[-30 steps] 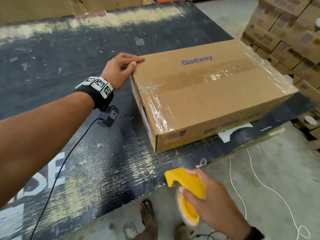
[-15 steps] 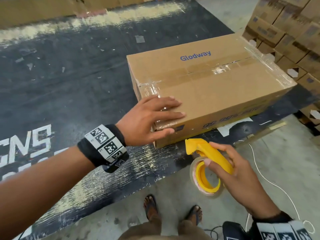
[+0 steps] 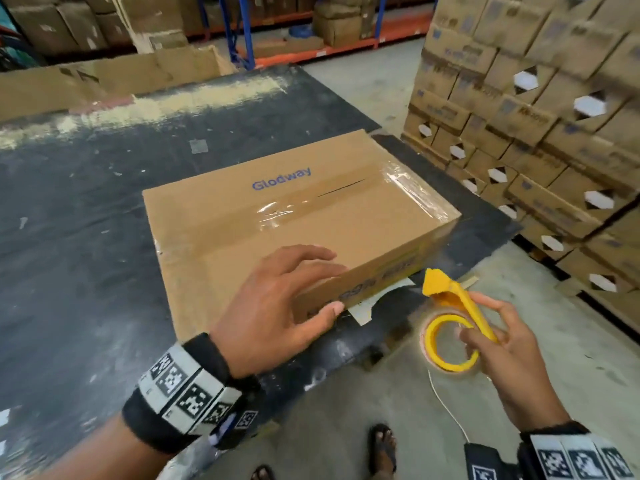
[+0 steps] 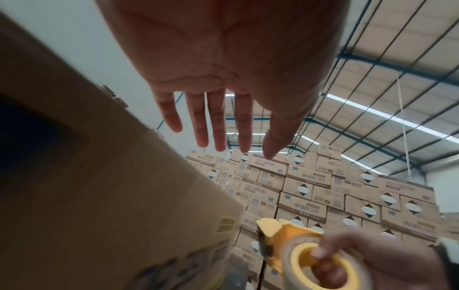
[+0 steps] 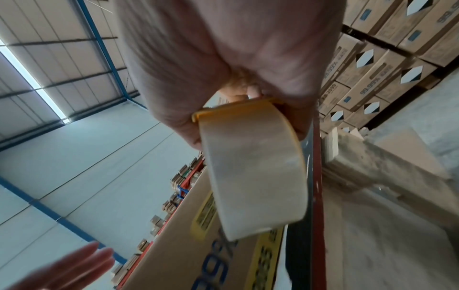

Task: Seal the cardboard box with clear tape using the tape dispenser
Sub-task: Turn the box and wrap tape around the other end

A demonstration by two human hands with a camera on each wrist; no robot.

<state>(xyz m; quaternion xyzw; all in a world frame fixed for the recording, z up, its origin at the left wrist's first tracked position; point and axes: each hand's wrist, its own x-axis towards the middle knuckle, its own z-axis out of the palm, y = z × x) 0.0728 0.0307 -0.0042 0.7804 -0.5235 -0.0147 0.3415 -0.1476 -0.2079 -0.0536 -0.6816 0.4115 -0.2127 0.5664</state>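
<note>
A brown cardboard box (image 3: 277, 209) marked "Glodway" lies on the black table (image 3: 86, 271), with clear tape along its top seam and over its right end. My left hand (image 3: 273, 306) is at the box's near right corner, fingers spread and straight over the top edge, thumb by the front face. The left wrist view shows those fingers (image 4: 218, 127) held in the air beside the box (image 4: 99, 196). My right hand (image 3: 502, 341) grips the yellow tape dispenser (image 3: 453, 303) with its clear tape roll (image 5: 255, 172), off the table's front edge, just right of the box.
Stacked cartons (image 3: 536, 133) form a wall on the right. Flattened cardboard (image 3: 104, 81) lies along the table's far edge, with shelving racks behind. A white cord (image 3: 450, 410) runs over the concrete floor by my sandalled feet (image 3: 382, 448).
My left hand moved from the box's far left corner to its near corner. My right hand brought the dispenser up close to the box's front. The head view lifted.
</note>
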